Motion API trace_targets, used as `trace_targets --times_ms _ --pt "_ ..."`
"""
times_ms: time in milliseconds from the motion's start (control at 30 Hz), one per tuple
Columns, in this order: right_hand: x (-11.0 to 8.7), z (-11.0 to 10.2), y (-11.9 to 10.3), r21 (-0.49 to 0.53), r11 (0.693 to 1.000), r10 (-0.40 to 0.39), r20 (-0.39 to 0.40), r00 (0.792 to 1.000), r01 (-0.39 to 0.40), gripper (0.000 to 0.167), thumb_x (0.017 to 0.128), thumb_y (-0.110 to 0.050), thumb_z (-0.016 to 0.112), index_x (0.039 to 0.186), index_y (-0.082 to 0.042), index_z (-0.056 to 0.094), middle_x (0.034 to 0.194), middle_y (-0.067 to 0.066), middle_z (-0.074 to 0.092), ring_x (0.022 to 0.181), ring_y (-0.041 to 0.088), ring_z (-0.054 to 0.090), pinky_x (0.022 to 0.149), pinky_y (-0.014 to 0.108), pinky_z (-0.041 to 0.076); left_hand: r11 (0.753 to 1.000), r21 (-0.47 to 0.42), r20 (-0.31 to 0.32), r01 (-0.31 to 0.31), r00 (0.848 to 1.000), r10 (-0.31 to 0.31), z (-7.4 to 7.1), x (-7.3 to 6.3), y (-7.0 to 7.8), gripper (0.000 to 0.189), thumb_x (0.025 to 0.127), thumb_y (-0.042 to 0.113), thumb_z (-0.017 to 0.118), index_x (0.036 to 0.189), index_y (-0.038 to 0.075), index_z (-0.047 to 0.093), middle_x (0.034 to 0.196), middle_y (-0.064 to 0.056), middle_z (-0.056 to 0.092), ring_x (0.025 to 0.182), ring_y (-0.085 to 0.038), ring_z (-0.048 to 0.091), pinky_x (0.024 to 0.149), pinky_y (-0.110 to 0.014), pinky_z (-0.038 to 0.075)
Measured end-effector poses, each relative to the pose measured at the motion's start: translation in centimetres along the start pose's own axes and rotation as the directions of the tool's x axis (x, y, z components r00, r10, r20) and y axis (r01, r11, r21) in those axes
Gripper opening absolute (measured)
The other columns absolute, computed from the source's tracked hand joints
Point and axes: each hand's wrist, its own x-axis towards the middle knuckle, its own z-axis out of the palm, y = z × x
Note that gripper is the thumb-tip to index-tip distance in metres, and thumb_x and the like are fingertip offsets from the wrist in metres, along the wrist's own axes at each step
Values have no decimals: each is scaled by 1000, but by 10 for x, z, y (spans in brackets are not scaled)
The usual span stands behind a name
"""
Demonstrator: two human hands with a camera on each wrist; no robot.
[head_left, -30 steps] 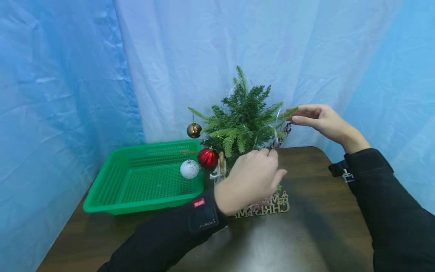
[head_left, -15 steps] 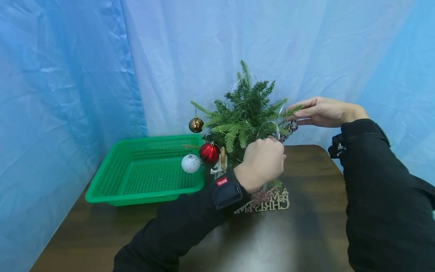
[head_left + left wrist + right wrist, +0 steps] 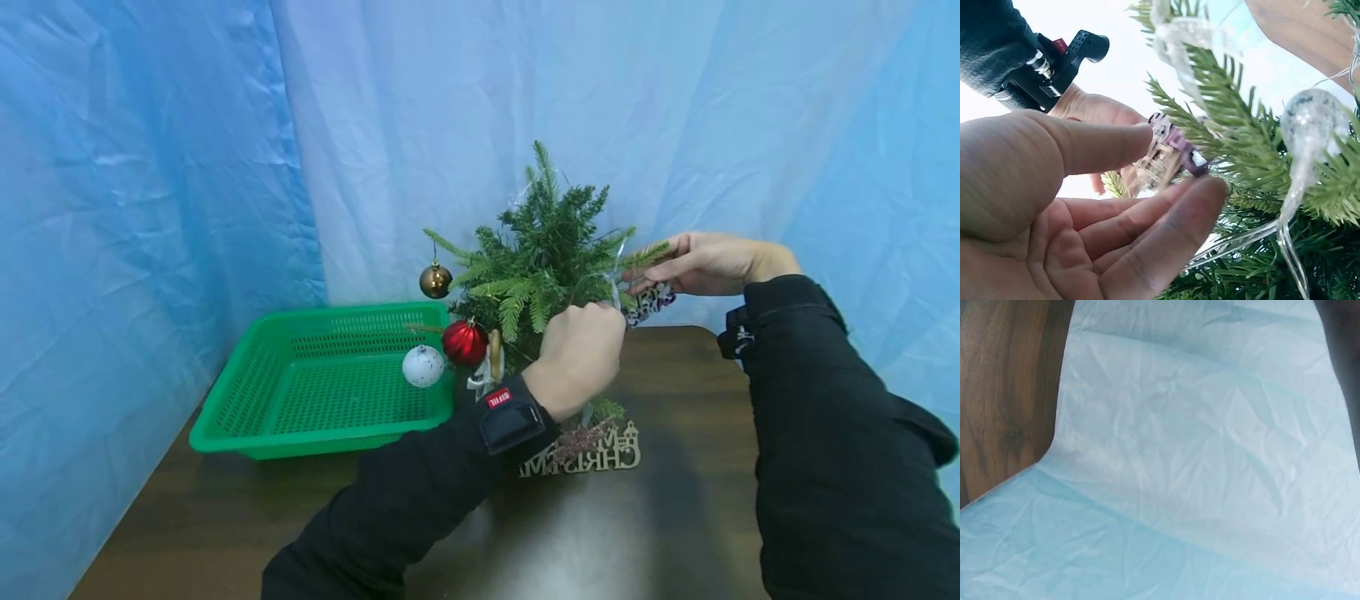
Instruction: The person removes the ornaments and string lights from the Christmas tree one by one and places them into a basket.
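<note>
- Since a second ago, the pinkish cut-out ornament (image 3: 649,304) has swung outward, its broad side now showing, and the left hand (image 3: 579,354) has rolled over, taking its thumb out of the head view.
- The ornament is at the right side of the small tree (image 3: 551,242), just below the right hand (image 3: 723,262); its attachment is hard to make out.
- Left grip: fingers curled in the head view, their tips hidden; from the left wrist, thumb and fingertip flank the ornament, but I cannot tell whether they pinch it.
- Right grip: fingertips reach behind a branch tip and are partly covered, so I cannot tell whether they are closed on anything.
- The right-wrist view catches only curtain (image 3: 1197,450) and worktop (image 3: 1007,394), no hand.
- On the worktop, a pink sprig (image 3: 581,442) partly covers the cut-out lettering (image 3: 622,458).
</note>
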Motion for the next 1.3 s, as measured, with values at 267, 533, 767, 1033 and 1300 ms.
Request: trace_targets --times_ms 267,533,767,1033,1300 --pt "6 2 1 -51 998 43 -57 997 -46 32 107 -2 47 113 -10 77 110 0 71 107 19 63 93 40 51 1000 -6 -35 10 999 -11 1 4 1 14 101 24 64 107 13 72 87 3 70 70 -12 66 53 -24 51" --pt "8 3 -4 -77 997 8 -62 998 -12 33 107 -3 46 103 -6 78 106 3 72 106 23 64 98 47 50 1000 15 -145 -18 989 20 -7 6 4 13 99 23 66 106 13 71 90 3 71 71 -11 67 54 -22 51" --pt "-5 0 -5 21 991 -131 -41 991 132 39 108 -1 34 109 -9 73 104 3 71 101 19 66 91 45 53 998 14 -209 -67 975 68 -21 10 10 11 100 19 64 105 13 72 86 4 70 68 -10 65 50 -19 46" --pt "-15 3 -7 32 968 -245 -93 965 249 34 107 1 34 96 -6 65 94 4 59 88 19 57 81 38 49 998 -3 -279 -70 958 67 -23 11 12 9 99 20 65 100 14 71 86 5 70 68 -11 67 52 -22 50" --pt "-31 10 8 12 901 -432 -81 898 434 38 104 12 28 102 1 65 102 11 59 97 25 56 89 36 51 994 -30 -309 -104 947 90 -19 7 13 15 104 22 59 107 12 69 83 4 69 65 -12 64 51 -21 47"
